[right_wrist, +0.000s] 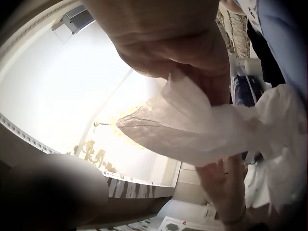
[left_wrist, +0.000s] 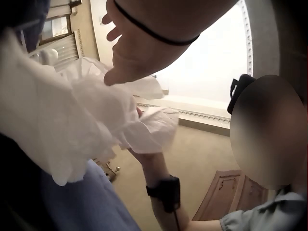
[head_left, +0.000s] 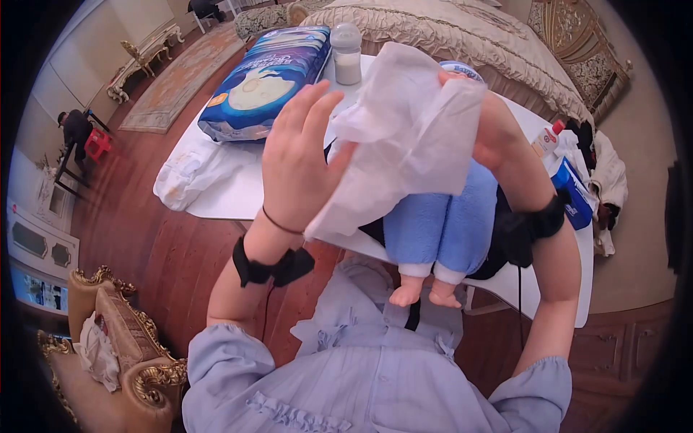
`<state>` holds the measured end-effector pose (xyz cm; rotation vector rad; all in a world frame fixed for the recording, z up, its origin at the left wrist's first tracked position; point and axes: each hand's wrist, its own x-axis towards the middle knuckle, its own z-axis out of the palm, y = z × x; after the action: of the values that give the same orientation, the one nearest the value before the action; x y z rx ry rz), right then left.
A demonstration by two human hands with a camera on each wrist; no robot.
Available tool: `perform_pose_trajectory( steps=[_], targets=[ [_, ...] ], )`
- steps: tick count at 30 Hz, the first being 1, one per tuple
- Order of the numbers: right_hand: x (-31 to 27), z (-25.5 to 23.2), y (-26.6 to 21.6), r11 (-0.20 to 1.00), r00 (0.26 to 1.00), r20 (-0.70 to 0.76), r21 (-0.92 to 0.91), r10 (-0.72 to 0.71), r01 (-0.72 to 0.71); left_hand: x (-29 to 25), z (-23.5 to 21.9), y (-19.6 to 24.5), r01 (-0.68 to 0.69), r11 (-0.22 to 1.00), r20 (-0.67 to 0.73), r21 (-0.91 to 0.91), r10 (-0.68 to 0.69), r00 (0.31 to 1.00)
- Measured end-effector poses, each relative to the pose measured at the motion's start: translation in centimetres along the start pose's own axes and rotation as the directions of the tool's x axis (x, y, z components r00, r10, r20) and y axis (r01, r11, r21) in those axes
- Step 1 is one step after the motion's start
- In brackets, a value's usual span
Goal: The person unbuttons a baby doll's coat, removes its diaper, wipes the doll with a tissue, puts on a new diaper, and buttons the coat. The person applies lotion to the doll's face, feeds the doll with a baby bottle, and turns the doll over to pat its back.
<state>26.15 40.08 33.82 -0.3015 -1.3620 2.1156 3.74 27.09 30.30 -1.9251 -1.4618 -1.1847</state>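
Observation:
A thin, crumpled white wipe (head_left: 415, 137) hangs spread out in front of the person at chest height. The right hand (head_left: 498, 130) grips it by its upper right part; the right wrist view shows the wipe (right_wrist: 178, 120) coming out from under the curled fingers. At the wipe's left edge, the left hand (head_left: 297, 162) is raised with fingers straight, its thumb overlapping the sheet. Behind and below lies a doll (head_left: 439, 227) in fluffy blue trousers, bare feet over the table's near edge. The wipe hides its upper body, apart from part of a cap.
On the white table (head_left: 224, 198) are a blue diaper pack (head_left: 263, 90), a feeding bottle (head_left: 347, 61) and a folded white diaper (head_left: 191, 173). To the right stand a red-capped bottle (head_left: 547, 138) and a blue packet (head_left: 572, 193). A bed (head_left: 447, 36) is behind.

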Motion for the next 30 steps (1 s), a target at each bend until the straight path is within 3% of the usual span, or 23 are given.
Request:
perform_pose_trajectory(
  steps=[1,2,3,4,5,6,7,8,10,11,12,14,16,18,20,22,24,26,28,30],
  targets=[
    [-0.8,0.8,0.2,0.994,0.988,-0.150,-0.103,-0.043,0.028,0.1,0.6,-1.3,-0.014,0.999,0.048,-0.051,0.016,0.999],
    [-1.7,1.3,0.3,0.994,0.988,-0.151,-0.103,-0.040,0.025,0.4,0.9,-2.3,-0.024,0.994,0.097,-0.103,0.034,0.995],
    [-2.5,1.7,0.5,0.999,0.993,-0.118,0.033,0.001,0.003,0.7,1.1,-2.9,0.138,0.949,0.115,-0.284,-0.109,0.987],
    [-3.4,2.0,0.8,0.985,0.996,-0.079,0.168,0.037,-0.023,1.3,1.3,-4.1,0.141,0.949,0.118,-0.283,-0.111,0.987],
    [-4.2,2.2,1.2,0.985,0.996,-0.079,0.171,0.039,-0.025,1.9,1.5,-5.8,0.299,0.748,0.219,-0.593,-0.207,0.953],
    [-5.1,2.4,1.6,0.987,0.983,-0.133,0.122,0.124,-0.107,2.6,1.1,-5.9,0.424,0.426,0.344,-0.799,-0.255,0.904],
    [-5.8,2.4,2.0,0.978,0.960,-0.190,0.076,0.206,-0.194,2.8,0.6,-5.5,0.504,0.319,0.380,-0.803,-0.378,0.844],
    [-6.3,2.0,2.6,0.956,0.947,-0.173,-0.063,0.271,-0.285,3.5,0.1,-5.2,0.506,0.318,0.379,-0.802,-0.383,0.842],
    [-6.5,3.0,2.8,0.781,0.868,-0.028,-0.423,0.495,-0.459,4.5,-0.3,-5.2,0.463,0.440,0.343,-0.770,-0.326,0.881],
    [-5.9,3.1,3.7,0.815,0.914,0.052,-0.473,0.403,-0.333,5.0,-0.1,-5.0,0.405,0.537,0.337,-0.740,-0.225,0.914],
    [-5.6,3.5,3.9,0.814,0.912,0.055,-0.475,0.407,-0.334,5.4,-0.1,-4.7,0.406,0.537,0.335,-0.740,-0.230,0.914],
    [-4.6,5.3,3.9,0.875,0.961,-0.088,-0.399,0.262,-0.275,6.1,0.1,-3.7,0.362,0.725,0.467,-0.586,-0.063,0.882],
    [-3.4,7.6,3.3,0.866,0.965,-0.051,-0.431,0.258,-0.254,6.2,0.4,-1.6,0.335,0.773,0.418,-0.539,-0.100,0.903],
    [-2.5,8.9,3.8,0.895,0.996,-0.002,-0.439,0.089,-0.081,6.4,0.7,-0.6,0.354,0.807,0.499,-0.472,-0.087,0.862],
    [-1.9,8.4,5.6,0.850,0.987,-0.064,-0.501,0.149,-0.161,6.2,0.8,-0.6,0.389,0.797,0.553,-0.461,-0.084,0.829],
    [-1.9,8.3,6.5,0.957,0.940,-0.262,-0.128,0.220,-0.260,5.5,1.1,-1.7,0.305,0.708,0.446,-0.637,0.016,0.895],
    [-2.1,8.9,6.0,0.977,0.936,-0.298,-0.043,0.188,-0.210,3.9,-0.6,-2.2,0.272,0.735,0.400,-0.621,-0.002,0.917],
    [-2.2,9.1,5.6,0.987,0.929,-0.335,0.048,0.159,-0.152,1.8,-3.1,-3.0,0.334,0.616,0.288,-0.714,-0.177,0.941],
    [-2.6,8.4,5.1,0.980,0.930,-0.346,0.189,0.126,-0.062,-1.9,-4.5,-5.4,0.328,0.418,0.225,-0.847,-0.277,0.934],
    [-2.9,7.8,4.8,0.979,0.938,-0.329,0.201,0.107,-0.041,-6.0,-5.3,-6.6,0.309,0.352,0.195,-0.883,-0.324,0.926]
  ],
)
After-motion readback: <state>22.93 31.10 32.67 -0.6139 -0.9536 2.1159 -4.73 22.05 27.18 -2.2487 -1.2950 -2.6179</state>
